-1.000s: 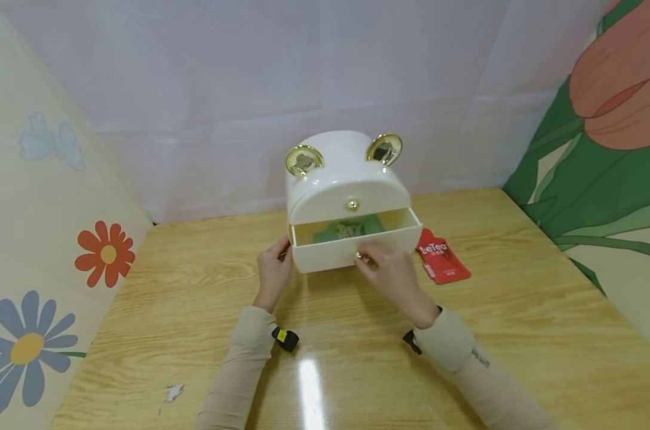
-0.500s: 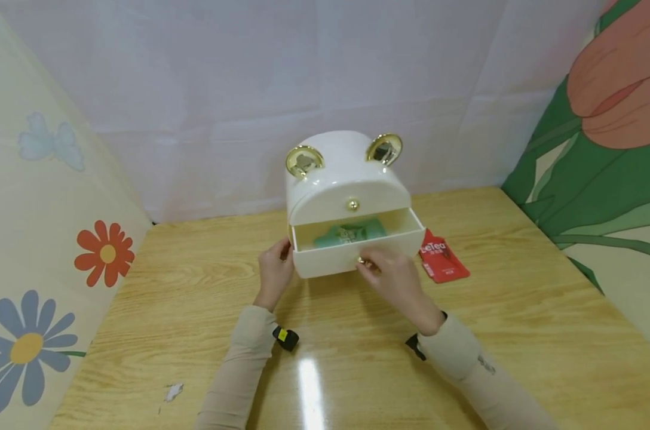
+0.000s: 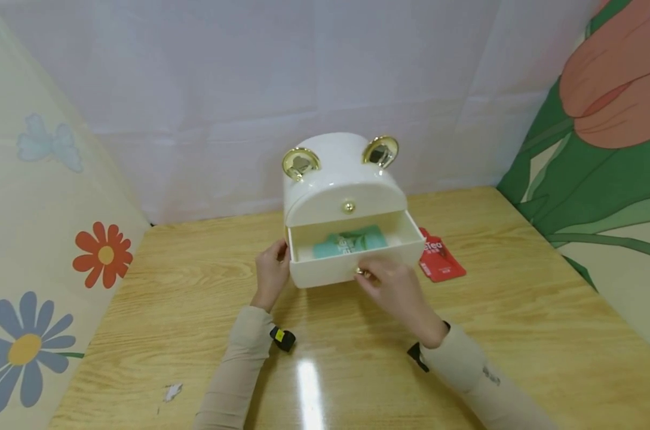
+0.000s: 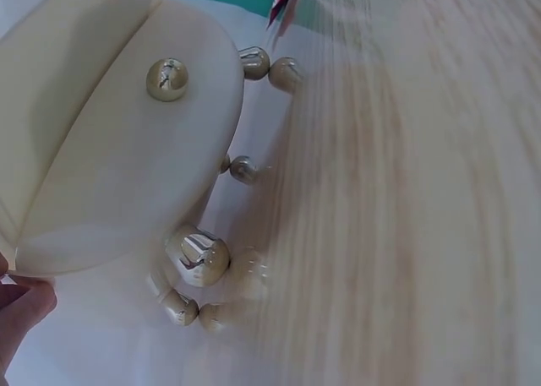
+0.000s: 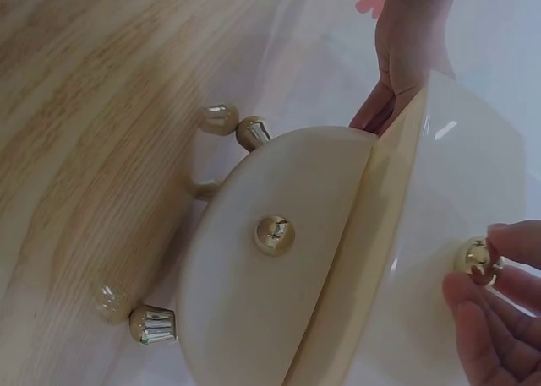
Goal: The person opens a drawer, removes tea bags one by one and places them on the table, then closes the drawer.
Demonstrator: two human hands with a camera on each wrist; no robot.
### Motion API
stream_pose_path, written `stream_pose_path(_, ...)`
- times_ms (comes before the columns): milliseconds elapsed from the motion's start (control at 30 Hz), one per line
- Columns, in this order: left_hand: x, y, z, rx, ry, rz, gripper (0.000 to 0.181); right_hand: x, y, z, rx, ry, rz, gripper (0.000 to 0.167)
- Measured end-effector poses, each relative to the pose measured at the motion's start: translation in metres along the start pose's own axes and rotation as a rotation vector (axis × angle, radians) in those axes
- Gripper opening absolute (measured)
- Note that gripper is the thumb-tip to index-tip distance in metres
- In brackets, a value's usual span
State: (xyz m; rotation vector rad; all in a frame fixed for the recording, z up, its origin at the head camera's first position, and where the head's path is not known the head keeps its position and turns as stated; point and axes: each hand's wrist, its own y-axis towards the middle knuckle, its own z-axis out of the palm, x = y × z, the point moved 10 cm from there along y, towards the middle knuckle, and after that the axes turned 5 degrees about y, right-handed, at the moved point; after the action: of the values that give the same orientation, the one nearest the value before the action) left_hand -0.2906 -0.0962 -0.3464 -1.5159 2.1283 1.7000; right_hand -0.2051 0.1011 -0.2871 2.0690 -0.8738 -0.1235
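A white storage box (image 3: 338,158) with round gold ears stands on the table. One drawer (image 3: 325,273) is pulled out toward me, and a green pouch (image 3: 352,240) lies inside it. My right hand (image 3: 397,292) pinches that drawer's gold knob (image 5: 478,259) between thumb and fingers. At the box's left side, my left hand (image 3: 271,275) holds its edge with curled fingers, partly hidden behind it. The upper front with its own gold knob (image 3: 348,206) sits closed. Below the pulled drawer, the right wrist view shows a closed lower front (image 5: 245,293).
A red pouch (image 3: 443,260) lies on the wooden table (image 3: 196,322) just right of the box. Gold feet (image 5: 154,324) carry the box. A small white scrap (image 3: 172,392) is at the near left. A pale cloth (image 3: 207,107) hangs behind, with painted panels either side.
The drawer has slid farther out toward me with my right hand on its knob, showing more of the green pouch. My left hand stays at the box's side.
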Motion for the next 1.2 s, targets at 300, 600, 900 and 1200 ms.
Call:
stream_pose_path(300,0.0,0.0,-0.003,-0.012,-0.019,-0.011,0.005,0.004,-0.002,-0.004,0.006,0.007,0.001,0.018)
stream_pose_path(600,0.001,-0.001,-0.003,-0.015,-0.013,-0.015,0.006,0.008,-0.006,-0.008,0.001,0.003,0.008,0.019)
stream_pose_path(900,0.0,-0.001,-0.004,-0.019,-0.003,-0.016,0.006,0.014,-0.01,-0.012,-0.001,0.018,0.002,0.02)
stream_pose_path(1200,-0.004,-0.002,-0.006,-0.04,0.033,0.043,0.005,0.017,-0.015,-0.015,0.008,0.005,0.004,0.021)
